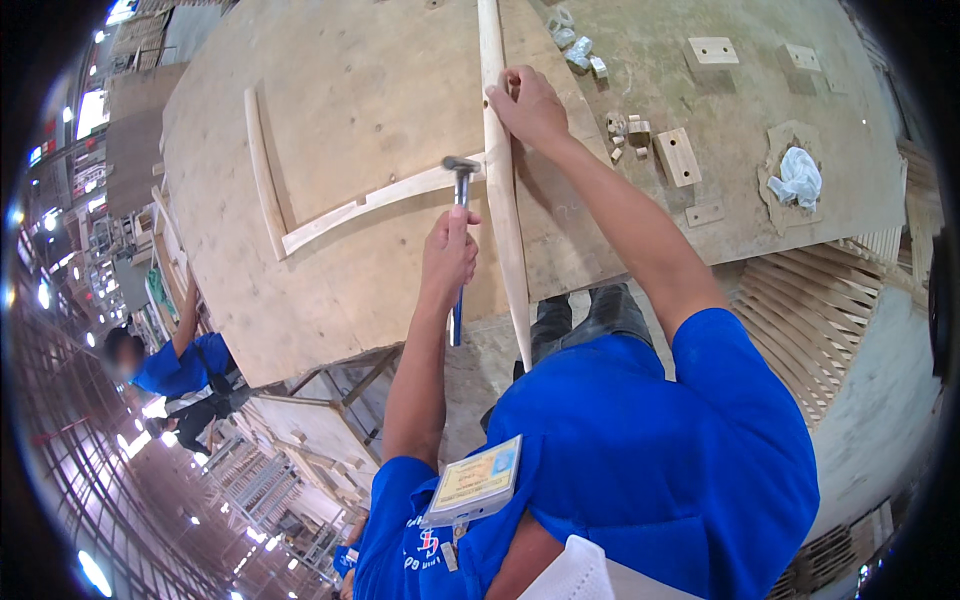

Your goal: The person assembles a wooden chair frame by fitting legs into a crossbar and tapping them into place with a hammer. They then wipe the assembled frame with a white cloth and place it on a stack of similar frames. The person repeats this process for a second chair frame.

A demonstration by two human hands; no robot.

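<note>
My left hand [450,255] is wrapped round the blue-and-metal handle of a hammer [461,185], its head up over a curved wooden rail [375,195]. The rail meets a long tapered wooden bar [505,215] at its right end and a shorter wooden piece [264,175] at its left. Across the long bar's upper part, my right hand [533,108] curls its fingers and thumb against the wood, beside a small dark hole. Whether a small piece sits between those fingertips cannot be made out. The bar's lower tip juts past the table edge toward me.
On the plywood table [330,300] at the right lie small wooden pieces [617,130], drilled wooden blocks [678,158] and crumpled white plastic [797,178]. Wooden slats [810,310] are stacked below the right edge. Another person [180,365] in blue works at the far left.
</note>
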